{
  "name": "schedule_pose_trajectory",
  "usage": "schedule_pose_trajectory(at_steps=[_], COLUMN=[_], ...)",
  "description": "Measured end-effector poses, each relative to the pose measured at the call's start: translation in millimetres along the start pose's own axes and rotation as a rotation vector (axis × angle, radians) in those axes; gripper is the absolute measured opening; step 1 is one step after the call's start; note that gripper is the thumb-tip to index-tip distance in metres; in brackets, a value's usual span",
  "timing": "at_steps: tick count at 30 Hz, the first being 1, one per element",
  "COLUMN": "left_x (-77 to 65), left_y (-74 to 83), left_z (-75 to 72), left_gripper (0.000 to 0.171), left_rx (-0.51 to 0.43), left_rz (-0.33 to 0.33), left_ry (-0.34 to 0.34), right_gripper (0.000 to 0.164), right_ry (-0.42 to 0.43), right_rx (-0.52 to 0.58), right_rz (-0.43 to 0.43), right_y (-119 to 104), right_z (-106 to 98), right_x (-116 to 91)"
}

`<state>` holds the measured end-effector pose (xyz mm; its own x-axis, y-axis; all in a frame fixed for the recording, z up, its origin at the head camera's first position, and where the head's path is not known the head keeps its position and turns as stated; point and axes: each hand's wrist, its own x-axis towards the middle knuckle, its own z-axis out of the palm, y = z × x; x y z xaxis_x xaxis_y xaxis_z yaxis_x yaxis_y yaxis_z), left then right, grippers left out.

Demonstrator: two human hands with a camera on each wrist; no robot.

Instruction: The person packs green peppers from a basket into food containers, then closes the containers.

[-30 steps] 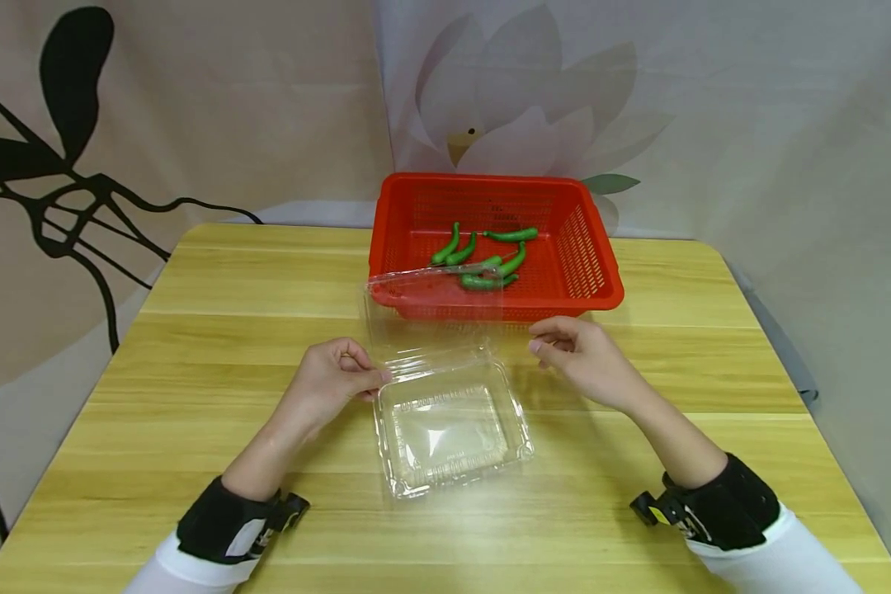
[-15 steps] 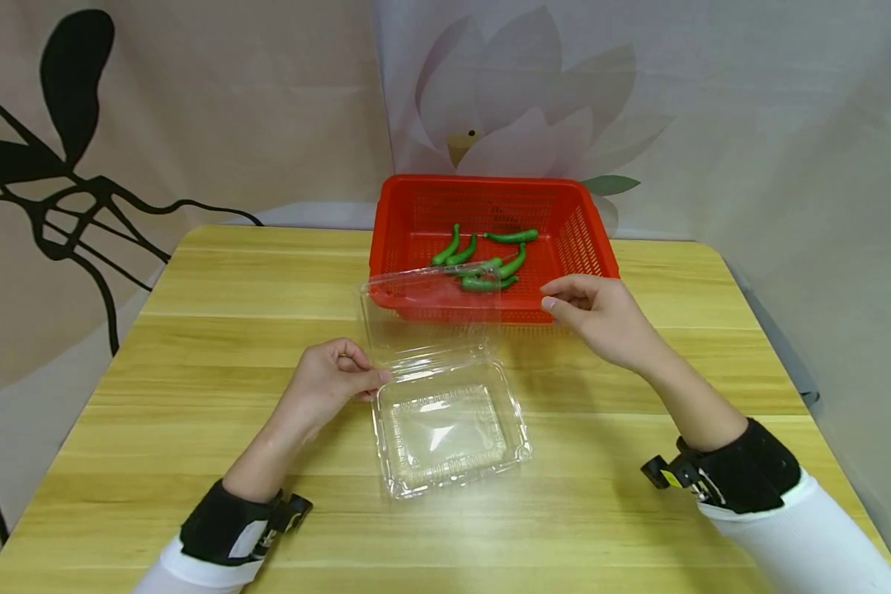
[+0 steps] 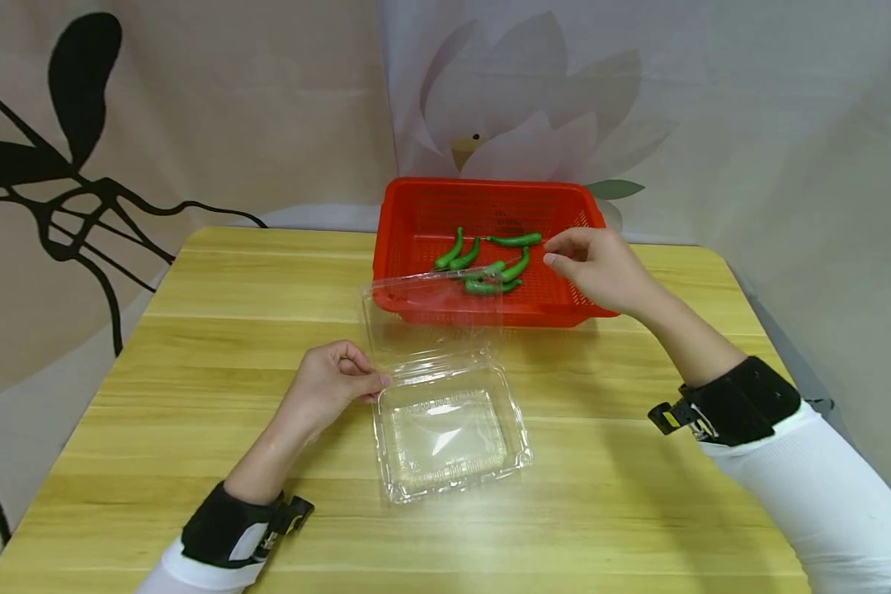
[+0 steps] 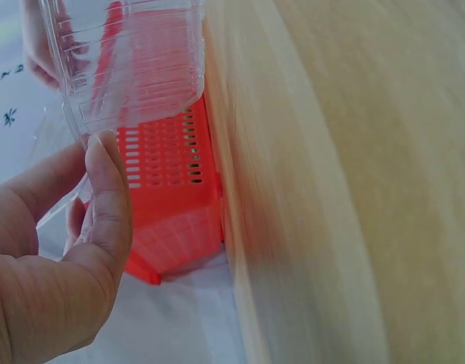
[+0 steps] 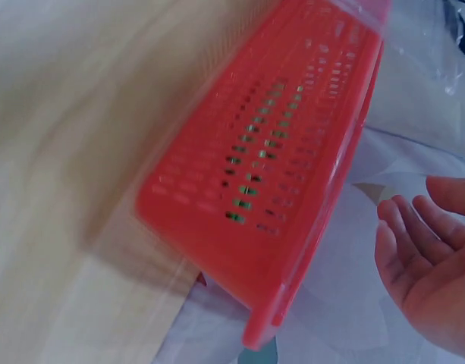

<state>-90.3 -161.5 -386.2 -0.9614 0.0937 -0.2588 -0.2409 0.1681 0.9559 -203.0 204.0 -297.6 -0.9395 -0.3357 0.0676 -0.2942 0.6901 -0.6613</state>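
A clear plastic clamshell box (image 3: 449,437) stands with its lid (image 3: 434,330) raised, the lid overlapping the front of a red basket (image 3: 416,210) in the head view. My left hand (image 3: 334,384) pinches the box by its left edge near the hinge; the left wrist view shows thumb and fingers meeting on the clear rim (image 4: 76,125). Several green chili peppers (image 3: 516,240) lie inside the basket. Over the basket's right side hovers my right hand (image 3: 597,268), fingers loosely bent with nothing between them, just right of the peppers.
The wooden table (image 3: 230,313) carries everything, its far edge against a printed curtain (image 3: 267,107). In the right wrist view the basket's perforated wall (image 5: 240,152) rises below my hand. Black wrist straps with cameras (image 3: 686,412) sit on both arms.
My right hand has moved up and forward from in front of the basket to over its right side. The left hand keeps its pinch on the clamshell box, which stays nearly in place.
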Motion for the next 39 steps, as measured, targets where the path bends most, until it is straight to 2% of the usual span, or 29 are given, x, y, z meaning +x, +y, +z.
schedule_pose_trajectory(at_steps=[6,10,16,23,29,39], left_x=[-0.3,0.4,1.6,1.7,-0.5,-3.3], left_y=[-0.2,-0.5,0.5,1.2,1.4,-0.1], left_z=[-2.0,-2.5,-2.6,-3.6,-4.7,-3.9], left_gripper=[0.024,0.024,0.025,0.024,0.023,0.024], left_rx=[-0.005,-0.003,0.027,0.029,0.028,0.024], left_rz=[0.012,0.013,0.019,0.014,0.012,0.014], left_ry=[0.000,-0.007,-0.003,0.001,0.009,0.011], right_gripper=[0.028,0.032,0.041,0.049,0.042,0.008], right_ry=[-0.062,-0.114,-0.250,-0.423,-0.497,-0.580], right_rx=[-0.134,-0.282,-0.479,-0.679,-0.858,-0.925], right_rz=[-0.038,-0.065,-0.077,-0.045,-0.127,-0.177], right_y=[-3,-5,-3,-1,-2,7], right_z=[-6,-8,-5,-1,10,45], right_x=[28,46,69,87,95,104])
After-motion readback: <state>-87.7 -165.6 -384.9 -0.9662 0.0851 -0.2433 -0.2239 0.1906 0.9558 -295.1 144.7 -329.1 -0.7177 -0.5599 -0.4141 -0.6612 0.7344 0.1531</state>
